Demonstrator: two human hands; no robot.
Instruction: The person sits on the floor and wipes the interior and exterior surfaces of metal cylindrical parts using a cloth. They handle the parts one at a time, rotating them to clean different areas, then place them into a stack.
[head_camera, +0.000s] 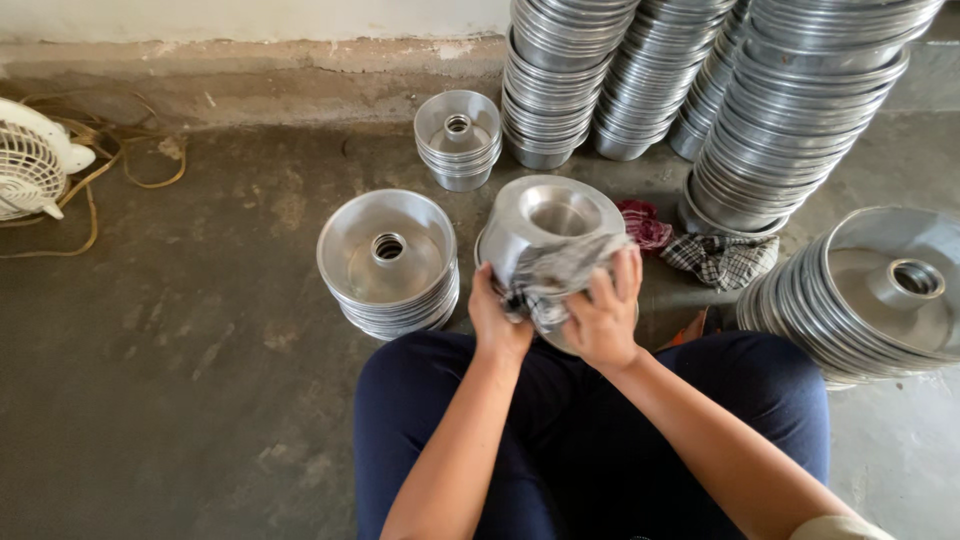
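Dull silver aluminium ring mould (553, 215), round, hollow centre tube, held tilted over lap, mouth toward 12 o'clock. Left hand (497, 318) grips grey checked cloth (553, 278) against mould wall. Right hand (604, 312) fingers curled over cloth and rim. Short mould stack (388, 262) at 9 o'clock.

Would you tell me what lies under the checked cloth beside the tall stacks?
The checked cloth lies crumpled on the concrete floor, its edge against a red cloth and near the tall pan stack. Whatever is beneath its folds is covered.
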